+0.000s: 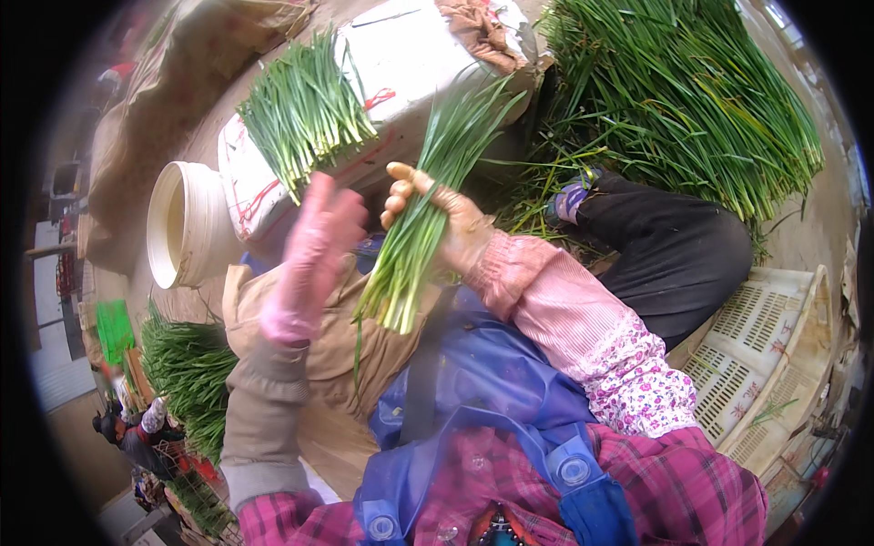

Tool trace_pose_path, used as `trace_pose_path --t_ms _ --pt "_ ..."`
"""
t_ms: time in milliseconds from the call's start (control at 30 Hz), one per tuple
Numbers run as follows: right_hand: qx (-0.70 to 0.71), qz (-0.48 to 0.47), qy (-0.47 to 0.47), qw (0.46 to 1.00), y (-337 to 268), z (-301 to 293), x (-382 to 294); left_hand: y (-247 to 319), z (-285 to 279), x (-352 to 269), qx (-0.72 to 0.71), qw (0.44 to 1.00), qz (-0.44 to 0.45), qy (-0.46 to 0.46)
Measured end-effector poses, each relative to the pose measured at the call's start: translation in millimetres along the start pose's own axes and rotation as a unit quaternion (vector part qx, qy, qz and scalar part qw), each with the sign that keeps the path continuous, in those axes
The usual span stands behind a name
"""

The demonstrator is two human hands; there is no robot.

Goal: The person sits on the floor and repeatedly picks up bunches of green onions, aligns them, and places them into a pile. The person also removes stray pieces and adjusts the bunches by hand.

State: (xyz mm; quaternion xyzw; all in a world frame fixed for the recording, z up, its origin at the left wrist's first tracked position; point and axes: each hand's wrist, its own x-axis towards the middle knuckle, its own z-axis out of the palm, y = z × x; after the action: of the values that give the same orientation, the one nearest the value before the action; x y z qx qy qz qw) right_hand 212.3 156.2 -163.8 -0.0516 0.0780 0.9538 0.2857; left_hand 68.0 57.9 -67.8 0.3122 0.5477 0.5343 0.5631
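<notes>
My right hand [437, 211], in what looks like a thin light glove, is closed around a bunch of long green leafy stalks, probably garlic chives [410, 266]. Their pale ends point down towards my lap, and the leaf tips point up. My left hand [324, 225], in a pink glove and blurred, is raised to the left of the bunch with its fingers apart, holding nothing. Just beyond it, a row of similar stalks [307, 109] lies on a white wrapped block [403, 54] with red ties. A brown cloth [481, 31] lies at the block's far end.
A large heap of green stalks [683, 102] lies at upper right. A white plastic bucket [205, 225] stands left of the block. Another green pile [188, 375] is at left, near a person [136, 437]. A slotted plastic basket [751, 341] sits at right, beside a dark-trousered leg [676, 239].
</notes>
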Motion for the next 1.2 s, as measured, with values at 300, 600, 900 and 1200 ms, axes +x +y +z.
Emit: trace_pose_path --t_ms 300,600,900,1200 --pt "-0.272 0.131 0.014 0.953 32.8 -1.4 -12.9 -14.0 -11.7 -65.2 -0.229 0.925 -0.303 0.012" --pt "-0.262 0.139 -0.063 0.953 34.2 -16.1 -1.6 -7.2 -31.2 -98.7 -0.196 0.92 -0.326 0.096" --pt "-0.257 -0.016 0.173 0.951 -10.3 -43.9 12.3 6.2 -20.6 -100.9 -0.05 0.937 -0.284 0.196" --pt "-0.534 0.136 -0.074 0.831 64.8 -9.7 -11.8 -25.6 3.1 -81.0 0.518 0.85 0.003 0.096"
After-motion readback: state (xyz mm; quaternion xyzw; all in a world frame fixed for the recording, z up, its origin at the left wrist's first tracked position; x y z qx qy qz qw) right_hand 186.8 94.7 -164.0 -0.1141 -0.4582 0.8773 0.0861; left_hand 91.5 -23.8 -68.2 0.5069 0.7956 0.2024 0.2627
